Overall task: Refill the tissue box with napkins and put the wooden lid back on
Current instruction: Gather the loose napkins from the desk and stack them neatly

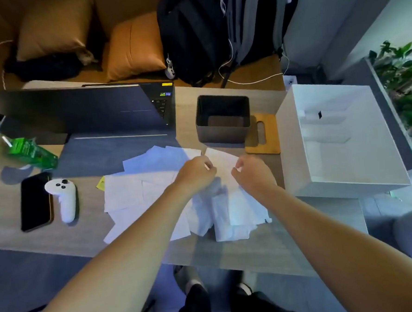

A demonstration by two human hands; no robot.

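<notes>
Both hands, left hand (197, 172) and right hand (250, 174), fingers curled, pinching one napkin (221, 161). Open tissue box (222, 118) straight beyond fingers, nearly equidistant; wooden lid (262, 134) beyond-right.

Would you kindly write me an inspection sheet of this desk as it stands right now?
Surface: wooden table, napkins strewn across its middle.
Job's things: dark tissue box open, looks empty; wooden lid flat beside it on the right; napkins loose and overlapping.
Clutter: laptop, black phone, white controller, green carton, open white box.
Grips: left hand and right hand each pinch one napkin near the tissue box.
Cables: white cable trails from the backpacks.
Surroundings: cushions on a sofa, green plant at right.
</notes>
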